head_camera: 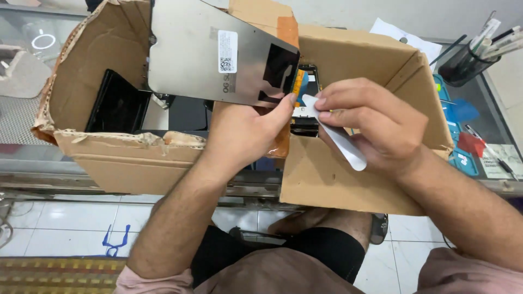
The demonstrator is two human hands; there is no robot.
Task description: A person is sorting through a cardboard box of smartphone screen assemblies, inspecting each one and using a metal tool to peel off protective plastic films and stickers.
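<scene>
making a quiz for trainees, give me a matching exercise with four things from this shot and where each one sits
Things:
1. flat grey screen panel
2. white plastic pry strip
3. black cup of pens
4. torn brown cardboard box

Places:
a. far right, on the glass counter
b. pinched in the right hand
c. held up by the left hand
d. open on the counter edge, under both hands

Pairs: 1-c, 2-b, 3-a, 4-d
</scene>
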